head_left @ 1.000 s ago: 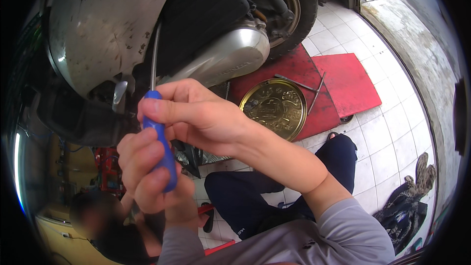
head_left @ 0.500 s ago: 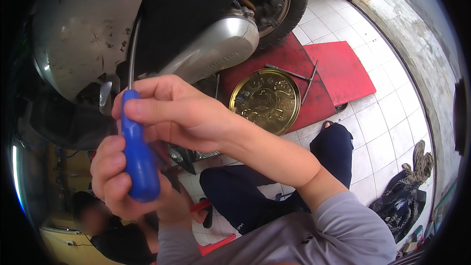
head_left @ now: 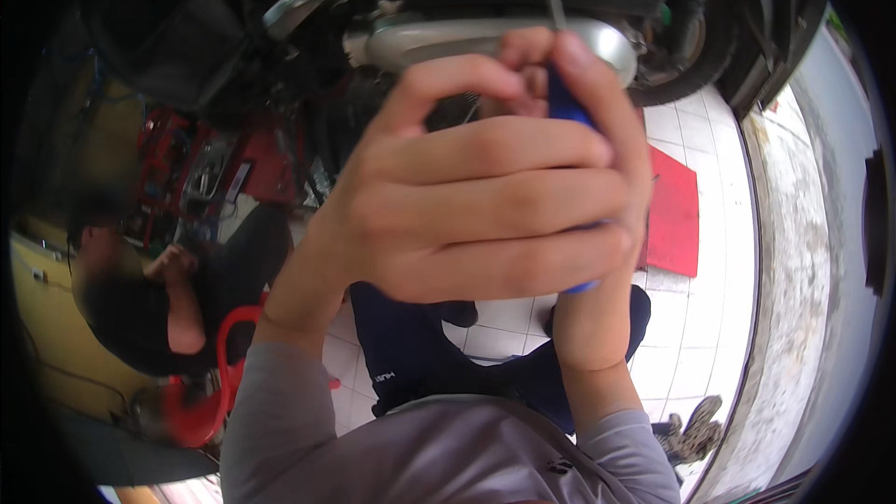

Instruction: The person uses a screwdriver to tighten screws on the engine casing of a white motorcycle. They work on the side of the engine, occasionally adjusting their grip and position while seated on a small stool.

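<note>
A screwdriver (head_left: pixel 567 103) with a blue handle and a metal shaft stands in front of my chest, its shaft rising toward a scooter (head_left: pixel 411 37). My left hand (head_left: pixel 485 191) lies across the handle, fingers wrapped over it and covering most of it. Behind those fingers my right hand (head_left: pixel 627 154) grips the same handle, its thumb up near the shaft. Blue shows only at the top of the handle and at its lower end. Where the shaft's tip ends cannot be seen; it runs out at the upper edge.
A co-worker (head_left: pixel 131 289) in dark clothes sits at the left by a red chair (head_left: pixel 229 355). Red trays with tools (head_left: pixel 210 168) lie beyond. A red board (head_left: pixel 672 215) rests on white floor tiles at the right, near a patterned cloth (head_left: pixel 695 434).
My view has swung left, so the scooter now sits higher. Both hands and the screwdriver appear farther right, and my left hand has closed across the handle in front of my right.
</note>
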`<act>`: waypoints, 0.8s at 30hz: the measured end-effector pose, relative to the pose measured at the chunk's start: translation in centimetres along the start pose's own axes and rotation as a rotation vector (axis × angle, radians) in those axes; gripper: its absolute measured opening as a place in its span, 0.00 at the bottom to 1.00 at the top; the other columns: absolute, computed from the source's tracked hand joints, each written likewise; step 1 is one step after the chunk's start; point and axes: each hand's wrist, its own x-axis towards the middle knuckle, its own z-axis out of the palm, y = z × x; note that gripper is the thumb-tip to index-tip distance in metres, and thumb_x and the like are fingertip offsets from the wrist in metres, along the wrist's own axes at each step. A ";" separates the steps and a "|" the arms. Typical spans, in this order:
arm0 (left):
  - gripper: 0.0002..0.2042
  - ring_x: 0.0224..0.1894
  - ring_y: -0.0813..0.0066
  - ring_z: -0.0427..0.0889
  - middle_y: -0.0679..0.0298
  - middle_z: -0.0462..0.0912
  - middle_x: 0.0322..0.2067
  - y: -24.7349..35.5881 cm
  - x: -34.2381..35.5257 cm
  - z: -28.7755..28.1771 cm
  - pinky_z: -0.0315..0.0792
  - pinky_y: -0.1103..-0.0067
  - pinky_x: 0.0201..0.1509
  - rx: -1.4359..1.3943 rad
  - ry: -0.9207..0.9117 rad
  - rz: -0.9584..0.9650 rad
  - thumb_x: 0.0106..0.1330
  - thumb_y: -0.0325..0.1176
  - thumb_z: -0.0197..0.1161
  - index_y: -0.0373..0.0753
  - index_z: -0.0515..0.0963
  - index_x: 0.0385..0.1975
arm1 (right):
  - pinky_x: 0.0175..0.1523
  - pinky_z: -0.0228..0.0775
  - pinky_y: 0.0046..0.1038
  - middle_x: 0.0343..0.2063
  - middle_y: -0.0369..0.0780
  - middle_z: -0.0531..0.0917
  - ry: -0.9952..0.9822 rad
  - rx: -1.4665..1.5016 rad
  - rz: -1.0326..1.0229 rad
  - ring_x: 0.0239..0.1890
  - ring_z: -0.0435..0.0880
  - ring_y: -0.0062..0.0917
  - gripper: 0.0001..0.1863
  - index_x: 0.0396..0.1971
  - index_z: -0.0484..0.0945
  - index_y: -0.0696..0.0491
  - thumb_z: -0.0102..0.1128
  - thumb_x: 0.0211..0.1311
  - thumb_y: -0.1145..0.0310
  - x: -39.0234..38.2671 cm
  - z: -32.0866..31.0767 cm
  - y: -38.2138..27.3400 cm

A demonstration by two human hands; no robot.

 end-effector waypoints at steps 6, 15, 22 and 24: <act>0.07 0.44 0.84 0.77 0.82 0.80 0.32 -0.4 0.4 3.8 0.66 0.74 0.54 -0.031 0.457 0.057 0.54 0.34 0.63 0.52 0.82 0.32 | 0.52 0.75 0.30 0.52 0.45 0.75 0.193 -1.301 -0.736 0.50 0.79 0.31 0.22 0.59 0.67 0.54 0.50 0.70 0.59 -3.0 -1.9 -2.0; 0.09 0.47 0.81 0.75 0.79 0.81 0.34 -0.6 -0.2 2.5 0.66 0.76 0.49 -0.126 0.624 -0.052 0.54 0.34 0.64 0.48 0.81 0.36 | 0.41 0.84 0.34 0.46 0.52 0.78 -0.313 -1.849 -1.398 0.46 0.82 0.39 0.13 0.44 0.76 0.62 0.61 0.64 0.70 -5.3 -0.4 -5.9; 0.19 0.51 0.67 0.76 0.66 0.81 0.41 -0.8 -1.9 0.9 0.71 0.71 0.50 -0.373 0.754 -0.201 0.48 0.29 0.69 0.40 0.79 0.43 | 0.35 0.83 0.29 0.39 0.48 0.78 -0.332 -2.006 -1.478 0.42 0.81 0.37 0.15 0.40 0.75 0.63 0.66 0.61 0.68 -4.3 2.6 -4.9; 0.20 0.51 0.62 0.77 0.61 0.80 0.43 -1.2 -4.3 -0.3 0.72 0.68 0.52 -0.417 0.768 -0.301 0.48 0.27 0.69 0.38 0.78 0.45 | 0.36 0.84 0.28 0.39 0.47 0.79 -0.308 -2.069 -1.385 0.43 0.81 0.36 0.14 0.39 0.76 0.63 0.66 0.60 0.70 -4.6 3.5 -5.1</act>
